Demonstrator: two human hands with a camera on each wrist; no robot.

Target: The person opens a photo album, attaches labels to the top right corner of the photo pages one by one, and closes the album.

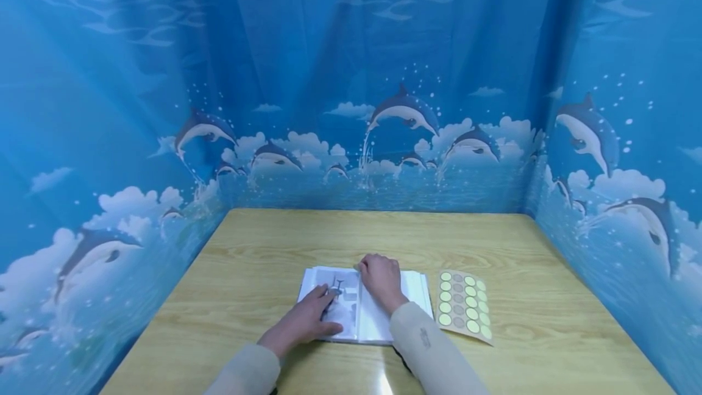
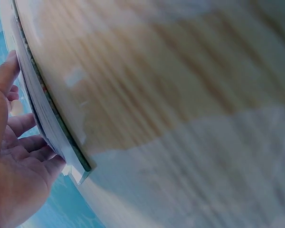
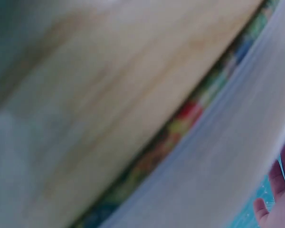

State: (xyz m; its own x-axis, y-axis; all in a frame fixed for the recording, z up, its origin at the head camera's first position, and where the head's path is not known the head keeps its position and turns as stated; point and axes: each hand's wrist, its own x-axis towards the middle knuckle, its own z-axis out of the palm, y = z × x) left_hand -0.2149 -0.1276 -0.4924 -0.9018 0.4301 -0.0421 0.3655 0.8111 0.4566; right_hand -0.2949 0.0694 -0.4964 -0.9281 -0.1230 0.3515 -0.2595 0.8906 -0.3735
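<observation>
An open book point(image 1: 378, 322), which looks like a photo album with glossy pages, lies on the table. Its left page carries a greyish picture point(image 1: 344, 282); the right page looks white. My left hand point(image 1: 307, 316) rests on the left page with thumb and fingers spread, and its palm side shows in the left wrist view point(image 2: 23, 152). Over the upper part of the book, near the centre fold, my right hand point(image 1: 382, 276) has bent fingers. Its fingertips are hidden, so whether they pinch anything is unclear. A colourful cover edge point(image 3: 185, 114) shows in the right wrist view.
Right of the book lies a sheet of round yellow-green stickers point(image 1: 465, 306), with one column greyish. The wooden table point(image 1: 263, 242) is bounded at the back and sides by a blue dolphin-print curtain point(image 1: 307, 78).
</observation>
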